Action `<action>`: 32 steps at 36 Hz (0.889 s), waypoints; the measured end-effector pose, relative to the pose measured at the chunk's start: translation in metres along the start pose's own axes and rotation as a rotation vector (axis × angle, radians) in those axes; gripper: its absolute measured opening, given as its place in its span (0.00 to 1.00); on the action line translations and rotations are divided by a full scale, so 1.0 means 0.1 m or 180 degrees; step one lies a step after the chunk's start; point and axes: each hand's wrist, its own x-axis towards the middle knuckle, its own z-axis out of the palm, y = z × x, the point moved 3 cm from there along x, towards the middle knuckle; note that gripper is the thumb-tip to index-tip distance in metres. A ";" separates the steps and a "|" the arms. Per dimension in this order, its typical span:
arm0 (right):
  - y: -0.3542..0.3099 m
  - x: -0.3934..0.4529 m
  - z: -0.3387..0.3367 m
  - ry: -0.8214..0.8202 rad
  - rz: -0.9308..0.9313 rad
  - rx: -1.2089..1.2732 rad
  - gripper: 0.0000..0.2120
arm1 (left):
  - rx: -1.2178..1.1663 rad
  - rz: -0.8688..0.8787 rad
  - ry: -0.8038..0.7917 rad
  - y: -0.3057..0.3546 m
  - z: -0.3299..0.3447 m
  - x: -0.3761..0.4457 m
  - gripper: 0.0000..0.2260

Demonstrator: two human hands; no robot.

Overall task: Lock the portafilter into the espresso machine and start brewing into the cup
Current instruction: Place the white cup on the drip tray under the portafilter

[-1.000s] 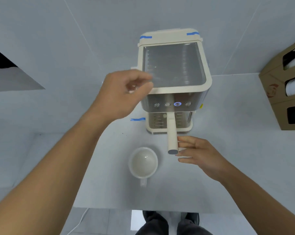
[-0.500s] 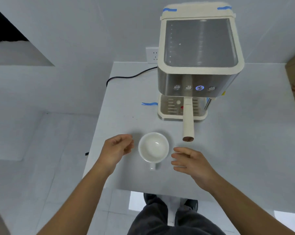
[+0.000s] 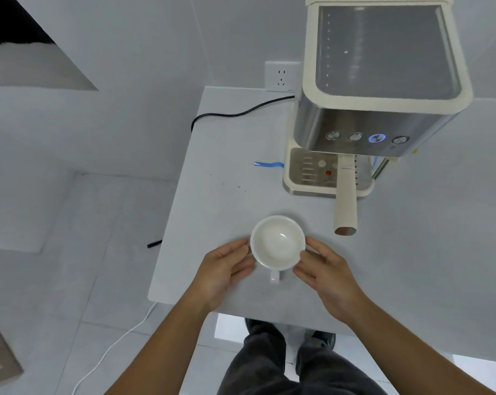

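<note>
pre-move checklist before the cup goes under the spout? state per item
1. Portafilter handle seated in the espresso machine, pointing toward the person: ok.
2. Cup upright and empty: ok.
3. Left hand and right hand flank the cup, fingers at its sides; firm grip: cannot tell.
4. Cup under the spout: not ok, it stands on the table in front of the machine, left of the handle.
5. Drip tray free for the cup: ok on the visible part; under the handle cannot tell.
6. Machine powered: one button glows blue: ok.
</note>
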 end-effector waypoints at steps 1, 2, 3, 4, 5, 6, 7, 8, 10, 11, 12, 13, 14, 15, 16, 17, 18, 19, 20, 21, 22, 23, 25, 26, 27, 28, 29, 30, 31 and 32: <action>0.00 0.00 0.01 -0.0017 -0.0027 0.0040 0.17 | -0.0003 0.0014 -0.0044 0.01 0.01 0.00 0.13; 0.00 0.00 0.01 -0.0025 -0.0048 0.0057 0.16 | -0.0001 0.0024 -0.0085 0.02 0.01 0.00 0.13; 0.00 0.00 0.02 -0.0028 -0.0064 0.0060 0.16 | -0.0004 0.0028 -0.0115 0.02 0.02 0.01 0.13; 0.00 0.00 0.02 -0.0032 -0.0078 0.0068 0.16 | -0.0003 0.0036 -0.0132 0.02 0.03 0.01 0.13; 0.00 0.00 0.02 -0.0033 -0.0089 0.0086 0.15 | -0.0006 0.0040 -0.0139 0.01 0.04 0.01 0.12; 0.00 0.00 0.02 -0.0031 -0.0100 0.0108 0.15 | -0.0016 0.0041 -0.0141 0.00 0.05 0.02 0.12; 0.01 0.00 0.02 -0.0029 -0.0107 0.0132 0.15 | -0.0034 0.0043 -0.0137 0.00 0.06 0.02 0.11; 0.01 0.00 0.02 -0.0028 -0.0109 0.0155 0.15 | -0.0061 0.0044 -0.0130 -0.01 0.07 0.02 0.11; 0.01 0.00 0.02 -0.0043 -0.0121 0.0180 0.14 | -0.0132 0.0041 -0.0123 -0.02 0.08 0.03 0.11; 0.00 0.00 0.02 -0.0055 -0.0134 0.0177 0.14 | -0.0165 0.0043 -0.0123 -0.02 0.09 0.03 0.12; 0.00 0.01 0.01 -0.0062 -0.0153 0.0168 0.13 | -0.0179 0.0051 -0.0125 -0.02 0.09 0.03 0.12; -0.01 0.00 0.01 -0.0064 -0.0168 0.0160 0.13 | -0.0173 0.0065 -0.0131 -0.02 0.09 0.03 0.12; -0.02 0.00 0.01 -0.0065 -0.0178 0.0153 0.13 | -0.0152 0.0078 -0.0134 -0.02 0.09 0.03 0.12; -0.02 0.00 0.01 -0.0069 -0.0182 0.0149 0.12 | -0.0129 0.0091 -0.0138 -0.01 0.09 0.03 0.12; -0.03 0.00 0.01 -0.0078 -0.0185 0.0143 0.12 | -0.0102 0.0102 -0.0141 -0.01 0.09 0.03 0.12; -0.03 0.00 0.01 -0.0086 -0.0190 0.0130 0.12 | -0.0079 0.0113 -0.0141 0.00 0.09 0.03 0.12; -0.03 0.00 0.01 -0.0092 -0.0195 0.0112 0.12 | -0.0053 0.0123 -0.0138 0.00 0.08 0.03 0.12; -0.04 0.00 0.01 -0.0100 -0.0195 0.0104 0.12 | -0.0029 0.0137 -0.0140 0.00 0.08 0.03 0.12; -0.04 0.00 0.01 -0.0112 -0.0194 0.0108 0.12 | -0.0011 0.0153 -0.0143 0.00 0.08 0.03 0.12; -0.05 0.00 0.00 -0.0130 -0.0196 0.0128 0.13 | 0.0001 0.0170 -0.0146 0.01 0.09 0.04 0.12; -0.07 0.01 -0.01 -0.0145 -0.0204 0.0148 0.13 | 0.0016 0.0188 -0.0145 0.02 0.10 0.04 0.12; -0.08 0.01 -0.02 -0.0162 -0.0213 0.0172 0.14 | 0.0030 0.0209 -0.0140 0.04 0.12 0.05 0.12; -0.12 0.03 -0.04 -0.0194 -0.0237 0.0244 0.14 | 0.0064 0.0262 -0.0136 0.10 0.16 0.07 0.12; -0.14 0.05 -0.05 -0.0207 -0.0233 0.0296 0.14 | 0.0080 0.0296 -0.0141 0.13 0.19 0.07 0.12; -0.15 0.07 -0.07 -0.0229 -0.0218 0.0367 0.15 | 0.0090 0.0331 -0.0150 0.16 0.21 0.08 0.12; -0.17 0.09 -0.09 -0.0272 -0.0210 0.0447 0.15 | 0.0107 0.0364 -0.0164 0.19 0.24 0.09 0.12; -0.20 0.10 -0.10 -0.0329 -0.0208 0.0526 0.15 | 0.0130 0.0396 -0.0181 0.23 0.27 0.10 0.12; -0.23 0.12 -0.11 -0.0376 -0.0209 0.0569 0.15 | 0.0157 0.0425 -0.0182 0.26 0.30 0.11 0.12; -0.25 0.13 -0.12 -0.0425 -0.0213 0.0587 0.15 | 0.0180 0.0450 -0.0174 0.29 0.33 0.12 0.12; -0.28 0.15 -0.14 -0.0457 -0.0221 0.0588 0.14 | 0.0207 0.0471 -0.0155 0.31 0.36 0.13 0.11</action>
